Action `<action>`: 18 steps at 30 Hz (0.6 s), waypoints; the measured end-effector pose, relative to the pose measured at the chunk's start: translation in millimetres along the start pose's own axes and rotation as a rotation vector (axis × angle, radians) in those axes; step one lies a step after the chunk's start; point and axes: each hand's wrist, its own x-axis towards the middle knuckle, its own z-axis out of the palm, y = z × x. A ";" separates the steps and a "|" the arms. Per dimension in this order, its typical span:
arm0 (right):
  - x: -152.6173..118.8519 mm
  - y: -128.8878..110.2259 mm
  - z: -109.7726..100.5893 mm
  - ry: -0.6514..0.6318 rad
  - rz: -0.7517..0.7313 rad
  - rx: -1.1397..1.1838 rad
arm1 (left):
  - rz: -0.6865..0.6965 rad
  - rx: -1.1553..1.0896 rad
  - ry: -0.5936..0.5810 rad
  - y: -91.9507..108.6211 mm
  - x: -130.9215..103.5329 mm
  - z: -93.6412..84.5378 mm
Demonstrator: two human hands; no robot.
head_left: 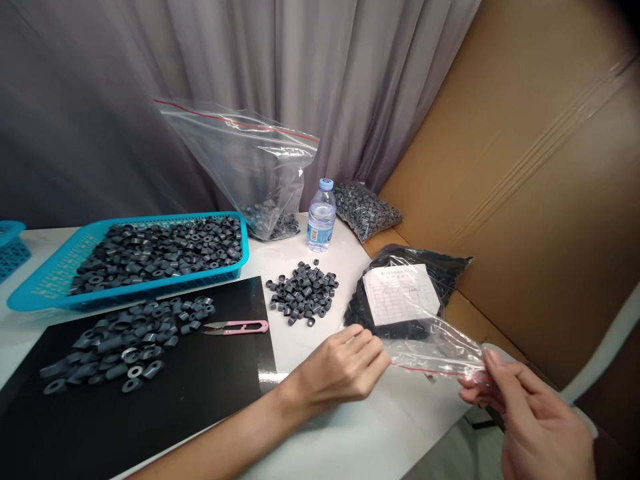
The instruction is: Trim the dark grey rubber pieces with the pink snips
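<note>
A clear zip bag (433, 347) with a red-lined mouth is stretched between my two hands at the table's right side. My left hand (345, 363) is closed on the left end of its mouth. At the right end, my right hand (535, 407) pinches the plastic between thumb and fingers. Dark contents fill the bag's far part, and a printed paper form (401, 293) shows on it. Just beyond my left hand lies a loose pile of small grey rings (304, 291) on the white table.
A blue basket (243, 243) holds many grey rings. On a black mat (200, 387) lie more rings (125, 340) and pink thread snips (240, 327). Behind stand an upright zip bag (260, 160), a water bottle (321, 217) and a filled bag (367, 208). Cardboard (540, 167) walls the right.
</note>
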 end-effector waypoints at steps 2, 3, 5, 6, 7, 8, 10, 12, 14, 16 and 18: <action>-1.1 -2.0 2.1 0.019 -0.004 0.003 | 0.015 -0.007 0.048 1.4 6.6 1.6; -1.4 -2.6 2.7 0.027 -0.006 0.005 | 0.013 -0.008 0.060 1.7 9.0 2.4; -1.7 -3.3 3.4 0.032 -0.008 0.016 | 0.013 -0.016 0.078 1.7 11.7 3.4; -1.6 -3.4 3.6 0.029 -0.007 0.026 | 0.018 -0.026 0.086 1.7 12.0 3.7; -1.4 -3.3 3.7 0.027 -0.006 0.039 | 0.025 -0.040 0.093 1.7 11.8 3.7; -1.0 -3.0 3.8 0.026 -0.007 0.046 | 0.033 -0.054 0.097 1.9 11.5 3.4; 0.5 -1.3 3.5 0.016 -0.011 0.037 | 0.044 -0.067 0.095 2.7 11.0 2.1; 2.6 1.5 2.7 0.010 -0.021 0.024 | 0.020 -0.054 0.067 3.9 11.5 0.1; 4.5 4.4 1.8 0.020 -0.017 0.032 | -0.026 -0.034 0.000 5.2 12.8 -2.0; 5.4 6.0 1.0 0.034 -0.001 0.054 | -0.071 -0.025 -0.054 6.4 14.6 -3.0; 5.1 6.1 0.6 0.033 0.011 0.070 | -0.063 -0.038 -0.040 7.4 16.1 -2.4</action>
